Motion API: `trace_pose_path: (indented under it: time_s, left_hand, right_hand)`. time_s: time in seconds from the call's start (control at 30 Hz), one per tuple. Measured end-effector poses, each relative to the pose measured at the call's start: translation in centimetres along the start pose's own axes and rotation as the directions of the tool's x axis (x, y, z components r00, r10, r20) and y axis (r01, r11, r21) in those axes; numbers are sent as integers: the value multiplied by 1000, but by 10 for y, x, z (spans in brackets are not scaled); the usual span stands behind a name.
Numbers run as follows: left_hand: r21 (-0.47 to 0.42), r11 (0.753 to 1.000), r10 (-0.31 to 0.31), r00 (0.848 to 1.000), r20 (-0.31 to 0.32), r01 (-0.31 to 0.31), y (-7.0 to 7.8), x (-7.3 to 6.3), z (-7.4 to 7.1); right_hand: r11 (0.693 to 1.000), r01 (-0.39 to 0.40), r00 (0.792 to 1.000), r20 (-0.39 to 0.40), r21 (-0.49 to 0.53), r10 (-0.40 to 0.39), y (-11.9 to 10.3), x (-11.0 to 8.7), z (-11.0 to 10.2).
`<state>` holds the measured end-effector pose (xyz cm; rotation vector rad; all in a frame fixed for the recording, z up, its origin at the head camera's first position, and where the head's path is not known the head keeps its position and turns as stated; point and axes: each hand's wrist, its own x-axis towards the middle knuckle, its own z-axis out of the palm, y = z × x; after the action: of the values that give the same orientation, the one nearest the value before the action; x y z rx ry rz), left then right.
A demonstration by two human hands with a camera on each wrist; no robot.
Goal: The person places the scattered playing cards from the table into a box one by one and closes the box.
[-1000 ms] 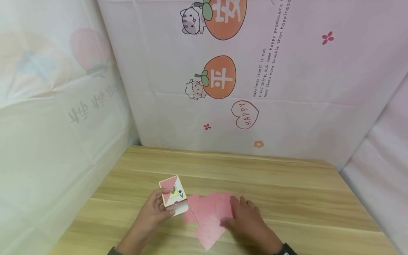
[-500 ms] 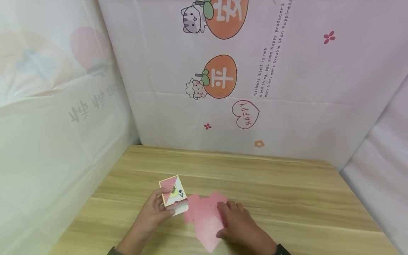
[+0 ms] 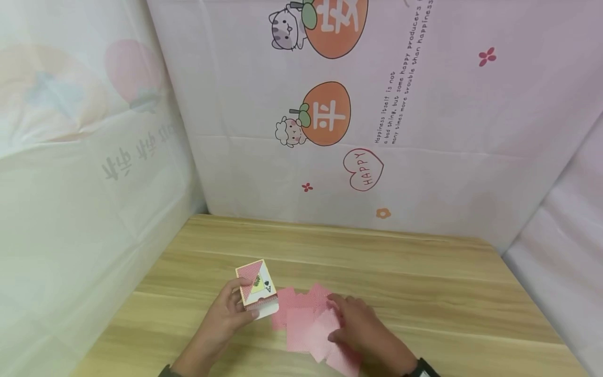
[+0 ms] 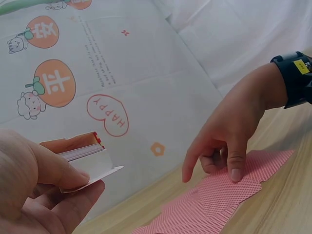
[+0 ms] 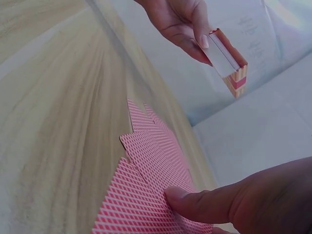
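Observation:
My left hand point(image 3: 226, 309) holds up a playing card box point(image 3: 256, 283) with an ace of spades on its front. In the left wrist view, the box's mouth shows the edges of white cards point(image 4: 84, 152) inside, and my thumb rests by its white flap. Several pink-patterned playing cards point(image 3: 299, 330) lie face down, overlapping, on the table between my hands. Over their right side, my right hand point(image 3: 363, 327) touches them with its thumb point(image 5: 195, 202) and its index finger reaches out straight.
The wood-grain table point(image 3: 433, 283) runs back to a printed cloth wall point(image 3: 424, 183). White cloth walls also stand at the left point(image 3: 94, 220) and right. A dark band point(image 4: 295, 78) circles my right wrist.
My right hand moved left over the cards, then slightly back right. The cards shifted into a wider spread, with one now showing at the lower right. My left hand and the box stayed put.

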<state>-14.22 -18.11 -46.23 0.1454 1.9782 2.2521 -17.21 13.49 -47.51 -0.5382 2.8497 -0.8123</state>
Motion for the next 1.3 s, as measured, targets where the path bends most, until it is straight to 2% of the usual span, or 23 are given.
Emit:
trace_pose_path:
  time_s: [0.17, 0.3, 0.7, 0.9, 1.1, 1.3]
  left_hand:
    - [-1, 1000, -2, 1000, -3, 2, 1, 0, 1]
    - [1, 1000, -2, 1000, -8, 2, 1, 0, 1]
    - [15, 1000, 4, 1000, 8, -4, 0, 0, 0]
    - [11, 1000, 15, 1000, 11, -15, 1, 0, 0]
    - [5, 1000, 10, 1000, 10, -10, 2, -1, 0]
    - [6, 1000, -1, 1000, 9, 1, 3, -2, 0]
  right_hand:
    - [997, -18, 1000, 19, 80, 17, 4, 3, -7]
    - [991, -62, 998, 9, 119, 62, 5, 6, -14]
    - [987, -117, 982, -138, 112, 132, 15, 10, -29]
    - [982, -149, 976, -142, 112, 165, 19, 9, -36]
    - [981, -163, 976, -129, 106, 176, 20, 7, -41]
    - [979, -120, 972, -179, 163, 149, 18, 5, -48]
